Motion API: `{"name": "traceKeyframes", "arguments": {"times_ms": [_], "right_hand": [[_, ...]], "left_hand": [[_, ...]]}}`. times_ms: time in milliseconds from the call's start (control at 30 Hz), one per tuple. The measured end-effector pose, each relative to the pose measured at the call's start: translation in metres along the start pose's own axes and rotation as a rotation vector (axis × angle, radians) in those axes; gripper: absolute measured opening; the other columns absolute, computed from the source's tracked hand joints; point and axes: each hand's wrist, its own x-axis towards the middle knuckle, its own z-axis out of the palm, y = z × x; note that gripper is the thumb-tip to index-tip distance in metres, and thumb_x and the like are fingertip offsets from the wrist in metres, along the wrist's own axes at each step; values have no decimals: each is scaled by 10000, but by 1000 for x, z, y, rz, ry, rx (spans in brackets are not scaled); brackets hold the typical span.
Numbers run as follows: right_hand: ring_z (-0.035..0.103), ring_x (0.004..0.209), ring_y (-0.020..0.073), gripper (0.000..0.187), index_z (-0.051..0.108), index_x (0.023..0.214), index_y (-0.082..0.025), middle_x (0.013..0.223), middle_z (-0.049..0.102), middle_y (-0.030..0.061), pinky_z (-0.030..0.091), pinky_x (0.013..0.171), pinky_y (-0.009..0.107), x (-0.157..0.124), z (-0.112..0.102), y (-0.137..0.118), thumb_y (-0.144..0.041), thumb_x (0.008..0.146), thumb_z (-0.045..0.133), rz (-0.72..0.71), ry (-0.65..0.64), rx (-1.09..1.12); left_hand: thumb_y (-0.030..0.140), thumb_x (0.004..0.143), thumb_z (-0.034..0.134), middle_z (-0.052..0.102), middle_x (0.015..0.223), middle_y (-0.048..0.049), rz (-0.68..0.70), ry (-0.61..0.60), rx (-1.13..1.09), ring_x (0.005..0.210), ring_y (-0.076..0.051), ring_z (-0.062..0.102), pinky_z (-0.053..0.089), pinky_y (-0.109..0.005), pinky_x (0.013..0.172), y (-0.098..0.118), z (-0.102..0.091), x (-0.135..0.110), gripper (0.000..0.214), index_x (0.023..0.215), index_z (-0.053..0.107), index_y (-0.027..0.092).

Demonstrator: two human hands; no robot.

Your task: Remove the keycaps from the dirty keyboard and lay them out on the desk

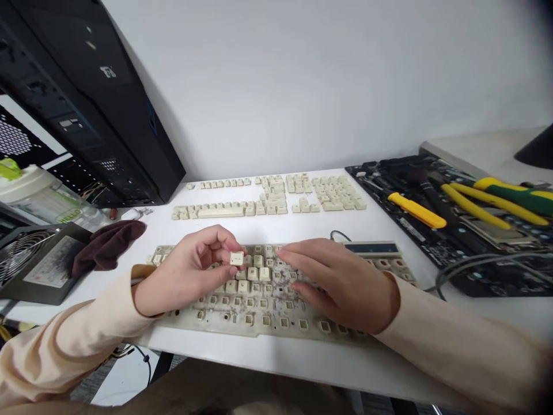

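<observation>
A dirty beige keyboard [259, 317] lies on the white table in front of me, most of its keycaps removed and its bare switch stems showing. My left hand [190, 271] pinches a single beige keycap [236, 259] between thumb and fingers just above the keyboard's middle. My right hand [341, 282] lies on the keyboard's right half, fingers stretched out flat and pointing left toward a few keycaps [254, 272] still seated there. Both arms wear cream sleeves.
Removed keycaps [276, 196] are laid out in rows behind the keyboard. A black computer case [86, 98] stands at the left, with a fan unit [38, 259] and brown cloth [108, 242]. A black motherboard [453, 225] with yellow-handled tools [417, 210] lies at the right.
</observation>
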Motion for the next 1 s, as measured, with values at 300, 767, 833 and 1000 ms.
{"name": "traceKeyframes", "arguments": {"times_ms": [300, 767, 833, 1000], "right_hand": [[589, 910, 235, 290, 486, 1124, -104, 1037, 617, 148, 534, 731, 401, 3, -4, 0, -119, 838, 441, 47, -39, 49], [577, 975, 241, 330, 433, 1191, -135, 1096, 590, 159, 525, 784, 392, 1, -10, 10, -161, 865, 475, 167, 22, 104], [576, 972, 244, 329, 435, 1190, -131, 1094, 590, 161, 526, 777, 396, 1, -9, 10, -166, 866, 479, 161, 21, 111], [578, 963, 245, 323, 435, 1183, -119, 1087, 591, 167, 525, 776, 395, 1, -10, 10, -154, 864, 479, 154, 23, 103]], "left_hand": [[214, 679, 652, 619, 720, -28, -88, 8, 186, 627, -118, 558, 478, -240, 551, -4, -21, 20, 170, 832, 644, 141], [110, 797, 521, 695, 866, -13, 248, -127, 648, 786, -128, 642, 502, -227, 705, -4, 8, 0, 180, 929, 618, 185], [91, 800, 522, 696, 881, -10, 351, -116, 706, 847, -144, 630, 481, -269, 758, -7, 13, -4, 187, 941, 596, 190], [166, 807, 560, 652, 1054, -30, 332, -52, 848, 995, -225, 559, 406, -388, 794, -16, 19, -8, 132, 920, 598, 222]]}}
